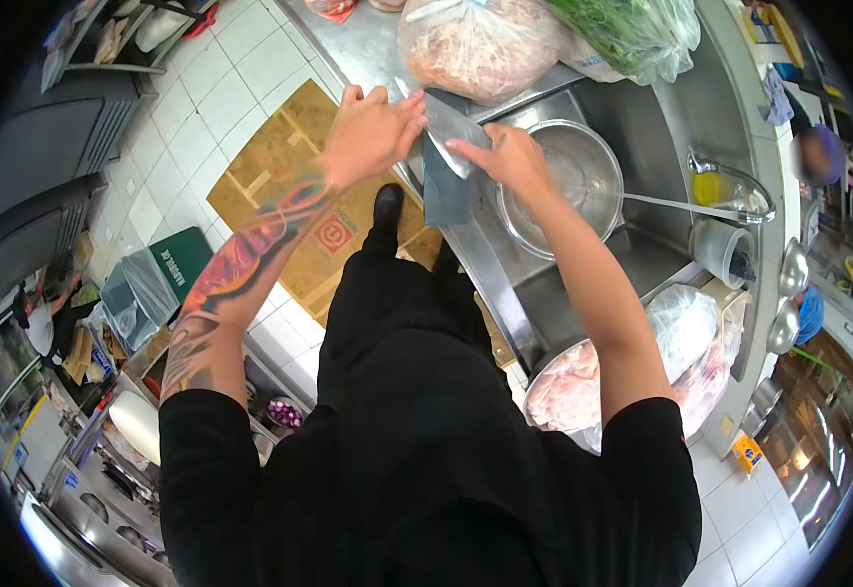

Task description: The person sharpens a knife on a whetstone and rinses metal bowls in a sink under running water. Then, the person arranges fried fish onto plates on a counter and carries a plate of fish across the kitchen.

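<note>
A broad-bladed cleaver point(454, 129) lies slanted over a dark grey sharpening stone point(446, 196) at the sink's edge. My right hand point(512, 158) is closed round the handle end, its thumb stretched along the blade; the handle itself is hidden in the grip. At the blade's other end, the bent fingers of my left hand point(372, 132) press against the metal. Beside the stone, a round metal strainer or bowl point(598, 186) sits in the sink point(583, 284), under a thin stream of water from the tap point(764, 201).
Behind the stone stand a bag of pale meat point(480, 49) and a bag of green leaves point(642, 34). A bowl of raw meat point(565, 388) is near my right elbow. Flattened cardboard point(284, 196) covers the floor. A co-worker point(40, 318) is at far left.
</note>
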Motion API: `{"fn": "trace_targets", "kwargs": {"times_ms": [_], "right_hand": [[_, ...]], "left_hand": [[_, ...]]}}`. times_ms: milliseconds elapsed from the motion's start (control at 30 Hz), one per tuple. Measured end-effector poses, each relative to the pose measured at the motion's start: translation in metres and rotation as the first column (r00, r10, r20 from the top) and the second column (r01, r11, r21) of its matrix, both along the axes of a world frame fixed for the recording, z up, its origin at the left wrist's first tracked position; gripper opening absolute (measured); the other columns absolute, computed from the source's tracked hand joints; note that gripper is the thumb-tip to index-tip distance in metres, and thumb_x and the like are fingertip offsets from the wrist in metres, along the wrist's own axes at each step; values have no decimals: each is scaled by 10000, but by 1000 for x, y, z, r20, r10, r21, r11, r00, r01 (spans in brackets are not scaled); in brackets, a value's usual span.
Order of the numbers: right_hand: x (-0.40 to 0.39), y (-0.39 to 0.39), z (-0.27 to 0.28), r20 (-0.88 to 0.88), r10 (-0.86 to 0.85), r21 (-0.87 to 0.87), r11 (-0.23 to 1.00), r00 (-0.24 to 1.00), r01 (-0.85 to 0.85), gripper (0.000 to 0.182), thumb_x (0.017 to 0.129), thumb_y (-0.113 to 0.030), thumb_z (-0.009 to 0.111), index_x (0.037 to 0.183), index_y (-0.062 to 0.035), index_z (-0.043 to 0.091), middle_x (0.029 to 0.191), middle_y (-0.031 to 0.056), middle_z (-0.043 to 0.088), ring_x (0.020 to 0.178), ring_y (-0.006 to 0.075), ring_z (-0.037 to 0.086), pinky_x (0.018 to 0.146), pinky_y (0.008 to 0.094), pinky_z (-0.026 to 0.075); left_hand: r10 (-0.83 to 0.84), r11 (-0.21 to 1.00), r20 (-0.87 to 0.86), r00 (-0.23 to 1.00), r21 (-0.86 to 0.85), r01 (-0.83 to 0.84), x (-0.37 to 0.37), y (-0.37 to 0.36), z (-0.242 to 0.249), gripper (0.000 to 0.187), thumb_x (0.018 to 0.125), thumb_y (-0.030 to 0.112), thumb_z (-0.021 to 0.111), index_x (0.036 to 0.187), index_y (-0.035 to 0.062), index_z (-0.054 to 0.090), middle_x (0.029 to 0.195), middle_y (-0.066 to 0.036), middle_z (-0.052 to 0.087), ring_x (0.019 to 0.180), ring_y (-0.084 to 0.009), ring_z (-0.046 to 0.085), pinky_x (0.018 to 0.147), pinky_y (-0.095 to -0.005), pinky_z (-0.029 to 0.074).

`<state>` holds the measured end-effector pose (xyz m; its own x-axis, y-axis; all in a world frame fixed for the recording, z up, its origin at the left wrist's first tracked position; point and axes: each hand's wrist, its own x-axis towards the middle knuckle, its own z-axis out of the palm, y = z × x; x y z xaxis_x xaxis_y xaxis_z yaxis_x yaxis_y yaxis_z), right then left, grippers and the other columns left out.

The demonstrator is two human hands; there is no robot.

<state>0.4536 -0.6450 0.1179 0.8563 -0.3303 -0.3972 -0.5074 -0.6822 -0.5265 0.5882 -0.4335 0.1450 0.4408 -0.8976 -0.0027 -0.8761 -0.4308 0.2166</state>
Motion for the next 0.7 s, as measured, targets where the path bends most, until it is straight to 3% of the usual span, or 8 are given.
{"fn": "trace_targets", "kwargs": {"times_ms": [67, 200, 300, 367, 433, 500, 567, 700], "right_hand": [[5, 2, -4, 81, 23, -85, 996, 996, -16, 693, 747, -702, 735, 924, -32, 740, 844, 247, 710, 820, 407, 710, 741, 471, 547], [-64, 14, 2, 79, 93, 2, 996, 993, -93, 673, 770, -655, 758, 847, 12, 714, 727, 243, 674, 674, 383, 681, 654, 458, 525], [-46, 11, -7, 162, 23, 48, 998, 986, -31, 663, 774, -648, 760, 821, 11, 703, 695, 224, 664, 657, 390, 670, 636, 459, 518], [-6, 8, 1, 174, 32, -11, 999, 984, -31, 669, 773, -647, 762, 806, 17, 686, 705, 222, 665, 688, 399, 676, 643, 461, 517], [18, 7, 6, -77, 26, -87, 996, 997, -33, 781, 751, -750, 687, 1037, -25, 741, 949, 242, 719, 934, 398, 702, 820, 461, 539], [1, 7, 6, -33, 41, -90, 995, 999, -44, 759, 772, -723, 692, 1051, -18, 738, 929, 237, 722, 920, 397, 702, 807, 461, 542], [-40, 9, 11, 27, 45, 38, 998, 999, -46, 729, 786, -701, 698, 987, -1, 732, 895, 236, 719, 890, 399, 704, 779, 466, 545], [-134, 6, 21, -176, 105, 47, 994, 979, -98, 688, 772, -690, 722, 797, -3, 683, 768, 222, 686, 770, 400, 687, 705, 474, 530]], "left_hand": [[-5, 999, -22, 1000, -38, 4, 5, 0, 3, 385, 986, 349, 542, 1212, 71, 682, 1297, -24, 675, 945, -235, 615, 929, -454, 415], [-68, 993, 10, 998, -99, 68, -59, 19, 0, 358, 985, 338, 542, 1184, 87, 702, 1325, -25, 659, 945, -235, 616, 920, -460, 416], [-54, 996, 64, 997, -67, 58, -40, 16, -5, 336, 987, 335, 539, 1120, 92, 729, 1323, -34, 661, 947, -238, 615, 906, -457, 421], [-31, 996, 98, 995, -76, 38, -7, 4, -6, 328, 989, 327, 533, 1109, 89, 725, 1314, -35, 665, 932, -235, 616, 883, -456, 427], [-31, 999, 119, 992, -41, 36, 12, -1, -5, 310, 1004, 305, 534, 1165, 106, 708, 1333, 0, 665, 865, -208, 581, 826, -423, 394], [-29, 997, 128, 991, -71, 38, -3, -1, -7, 308, 988, 306, 556, 1166, 98, 699, 1316, -3, 673, 868, -210, 585, 828, -429, 398], [-67, 994, 102, 993, -78, 75, -38, 4, -9, 338, 983, 325, 542, 1131, 71, 707, 1308, -43, 663, 901, -232, 604, 868, -436, 415], [-133, 987, -69, 989, -95, 126, -129, 15, 6, 391, 964, 349, 564, 1154, 35, 698, 1311, -66, 650, 993, -210, 557, 899, -408, 402]]}}
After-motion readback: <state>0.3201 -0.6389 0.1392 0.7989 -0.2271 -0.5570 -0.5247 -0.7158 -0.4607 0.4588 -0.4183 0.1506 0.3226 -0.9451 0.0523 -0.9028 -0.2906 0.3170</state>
